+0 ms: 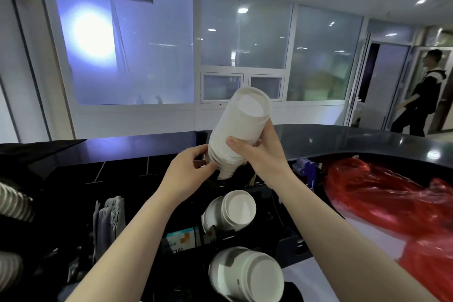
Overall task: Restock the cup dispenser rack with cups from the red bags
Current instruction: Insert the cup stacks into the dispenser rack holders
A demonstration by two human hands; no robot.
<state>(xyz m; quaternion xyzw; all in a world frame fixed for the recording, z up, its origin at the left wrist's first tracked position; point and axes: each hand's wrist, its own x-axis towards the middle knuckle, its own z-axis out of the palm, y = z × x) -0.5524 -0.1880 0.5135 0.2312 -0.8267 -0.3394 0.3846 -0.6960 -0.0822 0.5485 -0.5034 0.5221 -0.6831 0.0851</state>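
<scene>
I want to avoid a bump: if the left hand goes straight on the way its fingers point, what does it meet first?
The left hand already touches the stack of white cups it points at, low down.

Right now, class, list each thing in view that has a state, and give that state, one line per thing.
Held stack: upside down, tilted, lower end entering the top slot of the rack.
Left hand: grips the stack's lower end.
Right hand: grips the stack's middle.
Middle stack: loaded in the rack.
Near stack: loaded in the rack.
Red bag: crumpled on the counter.
Door: open.
</scene>
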